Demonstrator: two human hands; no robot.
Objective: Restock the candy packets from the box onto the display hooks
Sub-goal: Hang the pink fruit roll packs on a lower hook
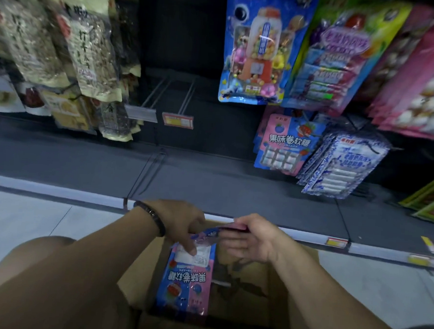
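Note:
An open cardboard box (292,283) stands on the floor below me. Against its left inner side lies a stack of blue and pink candy packets (187,282), printed upside down to me. My left hand (179,225), a bead bracelet on its wrist, presses its fingers on the top end of the stack. My right hand (252,239) pinches the raised edge of a packet (232,226) at the box's far rim. Matching packets (285,145) hang on a low hook at centre right. Two bare hooks (169,95) with price tags jut out at centre.
Snack bags (90,49) hang at the left. Blue, green and pink candy bags (256,47) hang at the upper right, blue-white packets (343,164) below them. A dark base shelf with a price rail (338,241) runs across, with pale floor tiles in front.

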